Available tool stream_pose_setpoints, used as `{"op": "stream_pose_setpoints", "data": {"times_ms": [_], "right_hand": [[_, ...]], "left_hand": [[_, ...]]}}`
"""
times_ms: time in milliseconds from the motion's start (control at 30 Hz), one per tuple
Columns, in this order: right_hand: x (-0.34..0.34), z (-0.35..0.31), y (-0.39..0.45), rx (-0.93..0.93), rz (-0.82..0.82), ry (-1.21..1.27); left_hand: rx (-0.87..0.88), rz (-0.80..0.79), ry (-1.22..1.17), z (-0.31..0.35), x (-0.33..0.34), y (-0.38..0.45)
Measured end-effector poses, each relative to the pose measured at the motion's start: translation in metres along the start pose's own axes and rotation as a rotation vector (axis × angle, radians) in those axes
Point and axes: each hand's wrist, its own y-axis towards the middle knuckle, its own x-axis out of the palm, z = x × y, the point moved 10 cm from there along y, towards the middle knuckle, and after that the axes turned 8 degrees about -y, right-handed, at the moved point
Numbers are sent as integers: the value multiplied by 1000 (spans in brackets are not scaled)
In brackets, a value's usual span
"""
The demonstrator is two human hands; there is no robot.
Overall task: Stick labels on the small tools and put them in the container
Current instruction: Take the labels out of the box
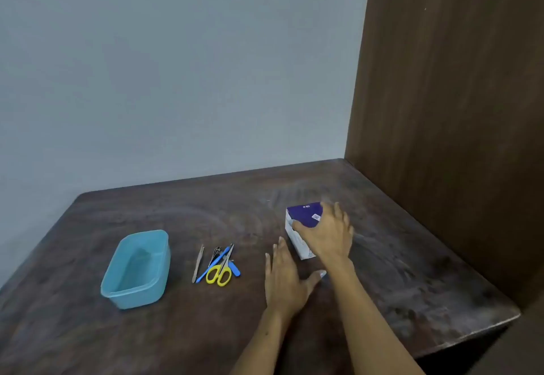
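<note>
A light blue plastic container (136, 268) stands empty on the left of the dark wooden table. To its right lies a small cluster of tools: metal tweezers (198, 263), a nail clipper (215, 254), a blue pen-like tool (212, 265) and yellow-handled scissors (220, 272). A purple and white box (303, 216) sits further right. My right hand (326, 234) lies over the box, its thumb on the left side and its fingers spread across the top. My left hand (287, 279) rests flat on the table just left of the box, fingers straight.
The table (412, 271) meets a grey wall at the back and a brown wooden panel (456, 95) on the right. Its front right edge drops off near the lower right of the view.
</note>
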Motion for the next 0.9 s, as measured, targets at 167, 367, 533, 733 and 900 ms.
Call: {"op": "stream_pose_setpoints", "data": {"times_ms": [167, 367, 533, 733, 900], "right_hand": [[15, -4, 16, 33, -103, -103], [12, -6, 14, 46, -76, -115], [8, -7, 13, 62, -42, -98], [-1, 0, 24, 122, -120, 46], [-12, 7, 37, 153, -239, 325]], "left_hand": [[16, 102, -35, 5, -6, 15], [98, 123, 27, 6, 0, 23], [111, 144, -39, 9, -5, 21], [121, 187, -4, 10, -5, 23], [113, 182, 1, 7, -2, 25]]}}
